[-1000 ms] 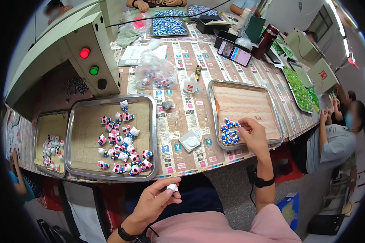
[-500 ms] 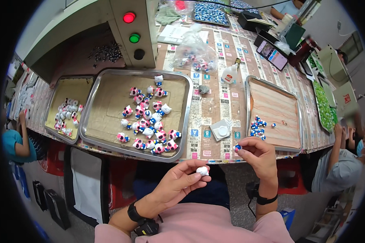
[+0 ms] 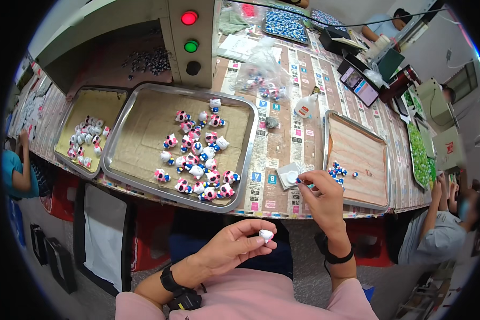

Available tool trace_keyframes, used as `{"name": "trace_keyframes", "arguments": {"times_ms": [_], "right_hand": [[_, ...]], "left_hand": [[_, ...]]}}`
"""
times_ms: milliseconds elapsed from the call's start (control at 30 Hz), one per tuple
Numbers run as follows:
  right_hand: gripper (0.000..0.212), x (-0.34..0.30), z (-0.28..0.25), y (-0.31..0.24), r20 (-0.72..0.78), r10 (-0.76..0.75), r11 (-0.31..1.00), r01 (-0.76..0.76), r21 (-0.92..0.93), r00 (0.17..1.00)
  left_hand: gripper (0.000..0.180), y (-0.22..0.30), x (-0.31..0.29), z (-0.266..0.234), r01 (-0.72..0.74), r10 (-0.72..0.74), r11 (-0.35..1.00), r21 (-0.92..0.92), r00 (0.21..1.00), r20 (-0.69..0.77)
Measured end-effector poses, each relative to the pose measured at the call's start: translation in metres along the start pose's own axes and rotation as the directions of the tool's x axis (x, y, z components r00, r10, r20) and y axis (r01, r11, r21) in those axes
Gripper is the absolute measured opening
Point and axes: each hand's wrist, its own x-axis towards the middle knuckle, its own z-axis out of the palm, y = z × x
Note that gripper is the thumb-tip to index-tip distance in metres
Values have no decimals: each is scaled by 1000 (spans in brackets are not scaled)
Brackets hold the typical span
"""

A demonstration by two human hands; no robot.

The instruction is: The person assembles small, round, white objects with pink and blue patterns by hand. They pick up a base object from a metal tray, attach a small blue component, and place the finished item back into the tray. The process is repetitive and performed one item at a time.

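My left hand (image 3: 233, 244) pinches a small white doll head (image 3: 266, 234) with pink on it, above my lap. Between the thumb and fingers of my right hand (image 3: 325, 201) is a tiny blue doll body (image 3: 300, 181). That hand is at the edge of a small white dish (image 3: 288, 176) on the table; whether the body touches the dish, I cannot tell. More blue bodies (image 3: 336, 169) lie in the right metal tray (image 3: 357, 143), partly behind my hand. Several assembled dolls (image 3: 196, 170), white, pink and blue, are spread in the large tray (image 3: 136, 136).
A smaller tray (image 3: 69, 130) at far left holds loose white heads (image 3: 88, 132). Behind the dish stand a white glue bottle (image 3: 305, 105), a grey lump (image 3: 272, 122) and a plastic bag of dolls (image 3: 264, 80). A machine with lights (image 3: 191, 46) rises at the back. Co-workers (image 3: 437, 229) sit either side.
My right hand has moved left with the blue doll body, from beside the right tray to the white dish. The left hand still holds the head, slightly lower. The view has shifted a little.
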Motion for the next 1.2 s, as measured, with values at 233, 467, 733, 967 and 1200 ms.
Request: {"name": "trace_keyframes", "arguments": {"times_ms": [233, 467, 733, 967, 1200], "right_hand": [[12, 10, 11, 4, 45, -76, 991, 81, -105, 996], [12, 9, 9, -1, 21, -65, 993, 66, -94, 998], [19, -25, -9, -42, 98, 23, 958, -50, 282, 995], [19, -47, -7, -53, 207, 15, 882, -110, 458, 978], [20, -52, 0, -47, 236, 9, 869, -124, 479, 972]], "left_hand": [[35, 3, -4, -2, 10, -9, 999, -44, 1000, 15], [35, -3, 2, -5, -56, 56, 998, 16, 998, -21], [34, -4, 6, -3, -121, 127, 991, 61, 987, -101], [30, -4, 8, -3, -124, 129, 991, 50, 985, -112], [31, -4, 8, -4, -121, 132, 988, 96, 984, -120]]}}
